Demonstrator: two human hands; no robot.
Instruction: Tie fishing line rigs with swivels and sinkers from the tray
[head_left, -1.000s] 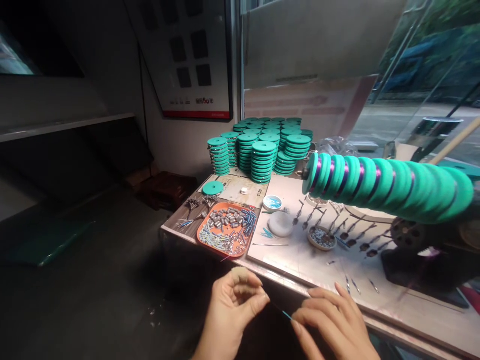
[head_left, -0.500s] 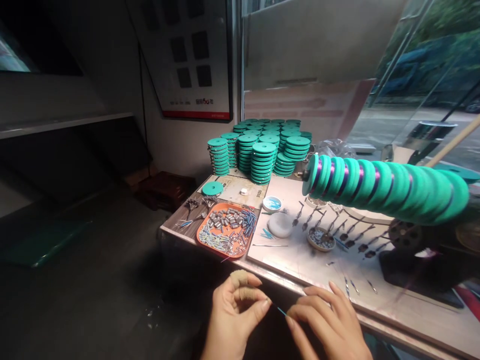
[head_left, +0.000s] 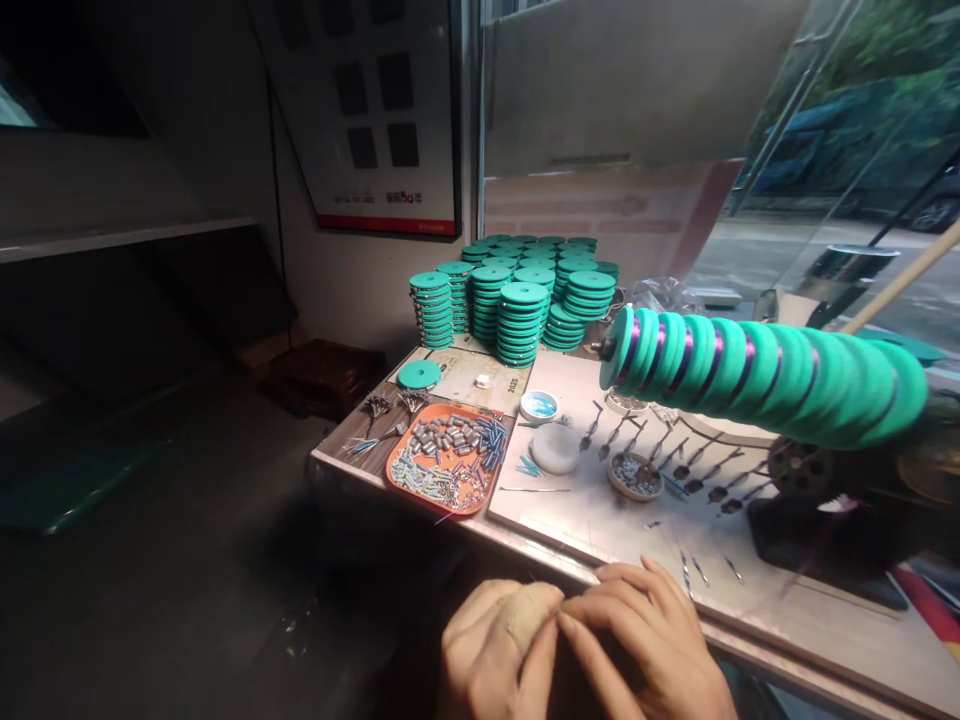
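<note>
My left hand (head_left: pixel 502 645) is closed, its fingers curled inward, with beige tape wrapped round a finger. Beside it my right hand (head_left: pixel 645 640) is pinched, thumb and forefinger pressed together. The fingertips of both hands meet in front of the table's near edge. What they hold is small and hidden now; a thin blue tube showed at the right fingertips a moment ago. Closest on the table top are a few small blue-and-silver pieces (head_left: pixel 700 571) and an orange tray (head_left: pixel 394 478) of grey weights, blue tubes and tiny metal parts.
Green spools (head_left: pixel 523 325) stand stacked at the back. More green spools with purple line (head_left: pixel 720 375) sit on a machine's shaft at right. On the board (head_left: pixel 525 510) are a white bowl (head_left: pixel 539 405), a white disc (head_left: pixel 555 448), a bowl of small parts (head_left: pixel 636 477) and several weighted rigs.
My left hand has turned over and moved right, bringing its fingers against my right hand's. The blue tube between them has gone out of sight. The view has shifted slightly.
</note>
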